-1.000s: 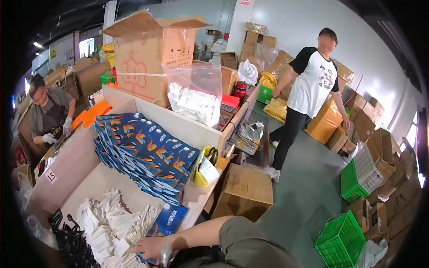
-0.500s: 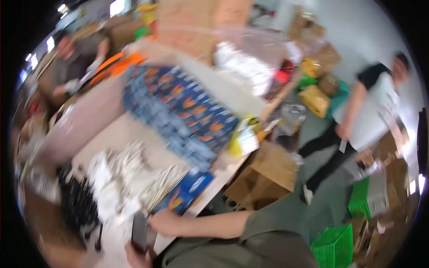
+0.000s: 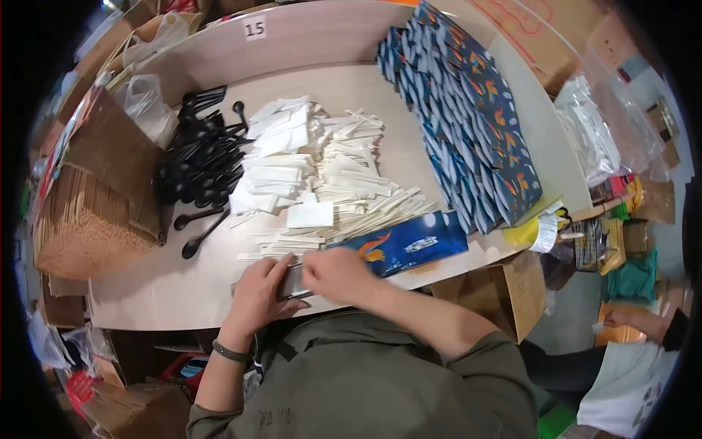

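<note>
- Head view: the left hand (image 3: 257, 293) and right hand (image 3: 338, 274) meet at the table's (image 3: 146, 293) near edge, both grasping a small dark flat object (image 3: 292, 282) between them.
- A blue patterned pouch (image 3: 406, 247) lies at the right hand's two o'clock; white sachets (image 3: 322, 175) lie at twelve.

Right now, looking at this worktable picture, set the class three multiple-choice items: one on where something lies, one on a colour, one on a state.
1. Where do the spoons lie, from the person's side?
A. left of the white packets
B. right of the blue bags
C. on the floor

2. What colour are the spoons?
A. red
B. black
C. white

3. What are the left hand and right hand doing?
A. resting apart, empty
B. together on a small flat thing at the table edge
C. lifting a box

Answers: 1 A, the pile sits on the packets' left. 2 B, all are black. 3 B, both hands meet on the thing.
</note>
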`<state>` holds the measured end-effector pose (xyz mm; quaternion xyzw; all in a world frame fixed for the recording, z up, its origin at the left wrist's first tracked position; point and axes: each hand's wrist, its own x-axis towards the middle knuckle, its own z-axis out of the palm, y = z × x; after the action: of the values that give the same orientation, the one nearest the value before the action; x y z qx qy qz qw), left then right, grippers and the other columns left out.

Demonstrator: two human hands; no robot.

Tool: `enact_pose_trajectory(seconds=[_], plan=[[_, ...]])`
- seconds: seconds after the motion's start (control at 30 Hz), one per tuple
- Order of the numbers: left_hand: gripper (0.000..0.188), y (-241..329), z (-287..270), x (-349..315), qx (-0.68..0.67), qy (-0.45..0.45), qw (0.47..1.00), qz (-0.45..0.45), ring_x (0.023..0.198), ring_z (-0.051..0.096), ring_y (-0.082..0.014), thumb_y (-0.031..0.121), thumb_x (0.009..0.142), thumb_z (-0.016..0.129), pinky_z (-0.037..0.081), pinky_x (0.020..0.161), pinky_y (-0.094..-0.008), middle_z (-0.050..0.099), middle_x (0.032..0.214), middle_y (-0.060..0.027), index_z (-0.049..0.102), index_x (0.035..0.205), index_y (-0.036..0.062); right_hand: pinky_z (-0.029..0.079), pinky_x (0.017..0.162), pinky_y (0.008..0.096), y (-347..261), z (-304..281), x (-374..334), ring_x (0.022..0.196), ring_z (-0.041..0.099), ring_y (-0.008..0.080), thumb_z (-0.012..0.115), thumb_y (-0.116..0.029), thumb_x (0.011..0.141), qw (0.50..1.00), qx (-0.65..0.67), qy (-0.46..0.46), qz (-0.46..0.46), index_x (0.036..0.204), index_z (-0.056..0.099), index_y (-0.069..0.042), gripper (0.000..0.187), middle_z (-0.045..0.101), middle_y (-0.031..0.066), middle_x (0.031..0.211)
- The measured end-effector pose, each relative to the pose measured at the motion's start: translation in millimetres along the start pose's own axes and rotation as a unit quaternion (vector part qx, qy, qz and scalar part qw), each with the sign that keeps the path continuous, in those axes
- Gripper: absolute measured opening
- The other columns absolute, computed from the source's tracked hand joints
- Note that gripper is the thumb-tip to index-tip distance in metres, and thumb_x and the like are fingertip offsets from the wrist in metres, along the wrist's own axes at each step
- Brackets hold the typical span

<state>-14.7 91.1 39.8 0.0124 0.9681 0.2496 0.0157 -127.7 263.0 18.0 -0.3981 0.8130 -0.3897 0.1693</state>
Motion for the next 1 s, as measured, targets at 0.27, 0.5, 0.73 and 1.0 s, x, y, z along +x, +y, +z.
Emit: enact_pose_trajectory(seconds=[0.27, 0.5, 0.73, 1.0], plan=[[0.035, -66.3, -8.6, -7.7, 0.102, 0.288, 0.948, -0.093, 0.105, 0.060, -0.0357, 0.012, 0.081, 0.074, 0.049, 0.090, -0.0432, 0.063, 0.113, -0.0149, 0.065, 0.115, 0.0048, 0.051, 0.079, 0.0453, 61.0, -90.6, 74.8, 0.092, 0.065, 0.0330, 0.071, -0.018, 0.083, 0.940, -0.331, 0.054, 0.057, 0.092, 0.067, -0.005, 0.016, 0.067, 0.0145, 0.094], [0.018, -126.2, -24.8, -16.7, 0.002, 0.271, 0.937, -0.222, 0.085, 0.062, -0.0348, 0.007, 0.088, 0.068, 0.050, 0.075, -0.0385, 0.063, 0.095, -0.0154, 0.065, 0.106, 0.0031, 0.051, 0.070, 0.0428, 82.7, -110.0, 77.4, 0.079, 0.065, 0.0370, 0.067, -0.019, 0.088, 0.974, -0.172, 0.130, 0.071, 0.095, 0.067, -0.005, 0.016, 0.068, 0.0170, 0.083], [0.015, -128.3, -12.1, -23.8, 0.024, 0.315, 0.919, -0.234, 0.083, 0.062, -0.0376, 0.019, 0.095, 0.062, 0.050, 0.071, -0.0424, 0.064, 0.092, -0.0157, 0.065, 0.103, 0.0060, 0.050, 0.079, 0.0447, 66.3, -126.9, 77.7, 0.091, 0.063, 0.0372, 0.059, -0.015, 0.091, 0.919, -0.355, 0.166, -0.031, 0.095, 0.068, -0.006, 0.013, 0.068, 0.0152, 0.092], [0.015, -119.0, 1.3, -30.5, 0.048, 0.357, 0.898, -0.253, 0.077, 0.063, -0.0345, 0.019, 0.094, 0.065, 0.050, 0.067, -0.0397, 0.063, 0.082, -0.0137, 0.067, 0.104, 0.0074, 0.050, 0.079, 0.0447, 16.0, -36.7, 52.7, 0.091, 0.060, 0.0369, 0.060, -0.006, 0.083, 0.956, -0.283, 0.039, -0.072, 0.086, 0.060, -0.002, 0.005, 0.061, 0.0159, 0.090]])
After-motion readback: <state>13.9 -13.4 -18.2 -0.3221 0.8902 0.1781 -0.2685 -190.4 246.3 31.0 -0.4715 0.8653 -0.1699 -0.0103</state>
